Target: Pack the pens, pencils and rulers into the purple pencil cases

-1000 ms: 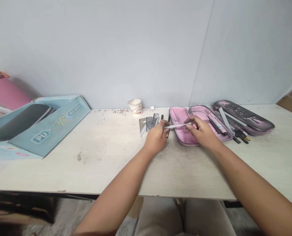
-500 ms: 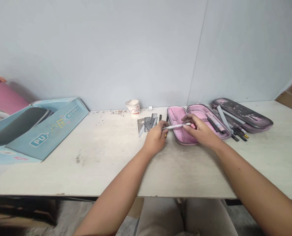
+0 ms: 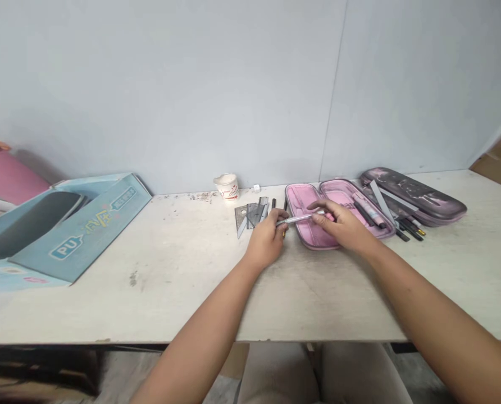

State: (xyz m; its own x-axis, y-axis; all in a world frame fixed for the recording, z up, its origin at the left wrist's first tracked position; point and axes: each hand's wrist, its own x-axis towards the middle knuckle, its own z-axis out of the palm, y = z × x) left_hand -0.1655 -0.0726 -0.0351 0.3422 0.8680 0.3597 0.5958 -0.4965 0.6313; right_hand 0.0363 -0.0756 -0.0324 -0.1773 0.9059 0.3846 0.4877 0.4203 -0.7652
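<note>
A slim silvery pen (image 3: 300,218) with a pink part at its right end spans my two hands over an open pink pencil case (image 3: 318,240). My left hand (image 3: 268,238) has its fingers closed on the pen's left end. The pen's right end is pinched between the thumb and fingers of my right hand (image 3: 344,225), above the middle of the case. A black pen (image 3: 363,214) and a pink marker (image 3: 370,211) lie in the right half of the case. Beyond my left hand are several rulers and a set square (image 3: 242,217), partly covered by it.
A dark, closed pencil case (image 3: 423,197) lies at the right, with rulers (image 3: 383,203) and pens (image 3: 411,229) beside it. A paper cup (image 3: 227,187) and a small white block (image 3: 256,188) stand by the wall. A blue box (image 3: 94,233) occupies the left.
Both hands still hold the pen, which now slopes slightly more, its left end lower. The view has shifted a little; the things on the table have not visibly moved.
</note>
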